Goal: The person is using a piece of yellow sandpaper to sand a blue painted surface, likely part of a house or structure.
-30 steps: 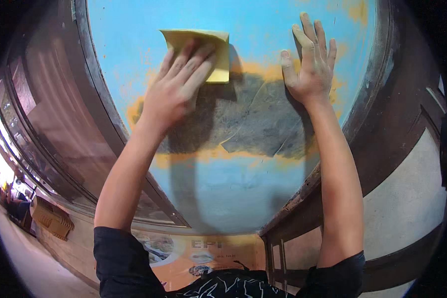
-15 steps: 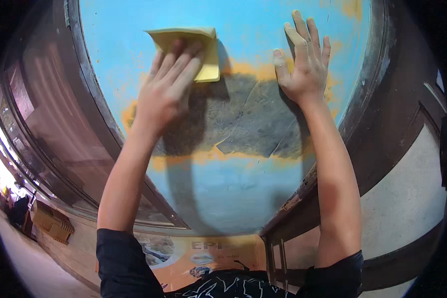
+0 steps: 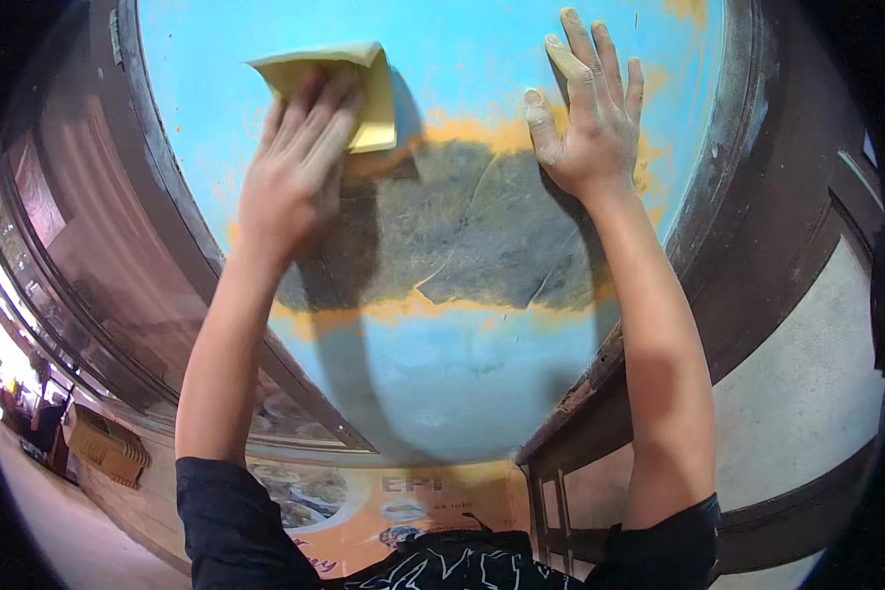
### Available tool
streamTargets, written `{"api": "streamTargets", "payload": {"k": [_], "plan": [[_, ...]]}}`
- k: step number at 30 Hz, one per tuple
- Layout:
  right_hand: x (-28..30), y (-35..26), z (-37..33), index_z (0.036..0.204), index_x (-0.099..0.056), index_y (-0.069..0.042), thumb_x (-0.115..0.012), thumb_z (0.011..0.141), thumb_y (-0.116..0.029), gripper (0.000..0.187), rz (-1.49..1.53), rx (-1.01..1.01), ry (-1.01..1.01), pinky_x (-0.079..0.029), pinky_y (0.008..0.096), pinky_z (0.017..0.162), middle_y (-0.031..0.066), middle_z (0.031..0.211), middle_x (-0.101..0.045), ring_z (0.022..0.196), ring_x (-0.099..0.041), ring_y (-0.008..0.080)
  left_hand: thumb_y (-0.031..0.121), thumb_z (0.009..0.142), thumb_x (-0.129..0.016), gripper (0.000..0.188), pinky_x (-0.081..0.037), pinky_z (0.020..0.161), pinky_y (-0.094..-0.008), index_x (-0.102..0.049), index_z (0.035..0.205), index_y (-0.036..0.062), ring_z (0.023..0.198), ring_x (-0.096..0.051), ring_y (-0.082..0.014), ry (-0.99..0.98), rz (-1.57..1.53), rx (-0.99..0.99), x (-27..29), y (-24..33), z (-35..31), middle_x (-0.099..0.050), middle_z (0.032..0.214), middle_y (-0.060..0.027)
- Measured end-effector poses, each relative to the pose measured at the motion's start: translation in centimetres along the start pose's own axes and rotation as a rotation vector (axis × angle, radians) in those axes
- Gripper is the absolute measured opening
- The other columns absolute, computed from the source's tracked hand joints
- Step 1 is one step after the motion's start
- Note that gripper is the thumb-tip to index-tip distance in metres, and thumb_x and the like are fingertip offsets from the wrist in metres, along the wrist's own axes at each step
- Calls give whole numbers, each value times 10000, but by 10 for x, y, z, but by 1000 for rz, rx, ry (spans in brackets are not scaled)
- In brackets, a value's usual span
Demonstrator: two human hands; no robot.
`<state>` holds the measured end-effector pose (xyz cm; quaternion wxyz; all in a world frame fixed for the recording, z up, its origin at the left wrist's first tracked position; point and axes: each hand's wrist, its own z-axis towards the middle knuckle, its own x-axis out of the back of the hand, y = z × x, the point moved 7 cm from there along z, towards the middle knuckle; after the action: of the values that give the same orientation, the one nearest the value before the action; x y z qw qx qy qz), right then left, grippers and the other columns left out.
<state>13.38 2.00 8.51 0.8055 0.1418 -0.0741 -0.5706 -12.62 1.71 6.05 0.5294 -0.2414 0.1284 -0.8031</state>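
Note:
A blue painted panel (image 3: 452, 59) fills the view ahead of me. Across its middle runs a dark grey bare patch (image 3: 452, 231) with orange-yellow edges and fine cracks. My left hand (image 3: 290, 187) presses a folded yellow sheet of sandpaper (image 3: 376, 113) against the blue paint, above the patch's left part; the sheet's upper edge curls away from the surface. Its fingers lie over the sheet, slightly blurred. Dusted with pale powder, my right hand (image 3: 592, 138) rests on the panel at the patch's upper right, fingers spread and nothing held.
Dark wooden frames border the panel on the left (image 3: 167, 147) and right (image 3: 733, 147). Below hangs an orange printed banner (image 3: 364, 487). At the far lower left, a brown cardboard box (image 3: 106, 447) stands near a bright opening.
My left hand and the sandpaper have shifted left and slightly up in the view. The right hand keeps its place on the panel; the whole view has moved a little.

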Motion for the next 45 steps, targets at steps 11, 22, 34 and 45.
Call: {"api": "streamTargets", "payload": {"k": [11,22,34,45], "plan": [[-46,-116,89,1410,-445,-107,-612,888,-244,565,-55,-20,-130,-190,667,1217,174,1656,-372,1514,-336,459,64,913,-613,512,-365,1186,-541,-582,1424,92,1460,-466,-336,-72,-94,-36,48,-118,-54,-569,1499,-94],[-45,-134,100,1413,-533,-192,-641,955,-326,489,-16,45,27,-222,641,1201,27,1626,-458,1507,-387,349,58,917,-620,533,-327,1221,-532,-577,1448,84,1490,-432,-324,-49,-84,25,71,-142,-73,-528,1555,-85],[-41,-163,119,1366,-456,-104,-551,928,-240,469,22,-154,-171,-165,679,1222,186,1654,-369,1524,-315,463,50,898,-637,540,-334,1214,-542,-579,1434,75,1486,-431,-335,25,-38,4,104,-166,-39,-531,1546,-97],[-43,-149,110,1420,-527,-187,-622,965,-346,492,-20,6,1,-185,611,1231,31,1636,-445,1524,-365,340,78,915,-625,533,-321,1211,-541,-562,1444,83,1479,-437,-343,38,-90,-12,97,-158,-22,-529,1541,-92]]}}
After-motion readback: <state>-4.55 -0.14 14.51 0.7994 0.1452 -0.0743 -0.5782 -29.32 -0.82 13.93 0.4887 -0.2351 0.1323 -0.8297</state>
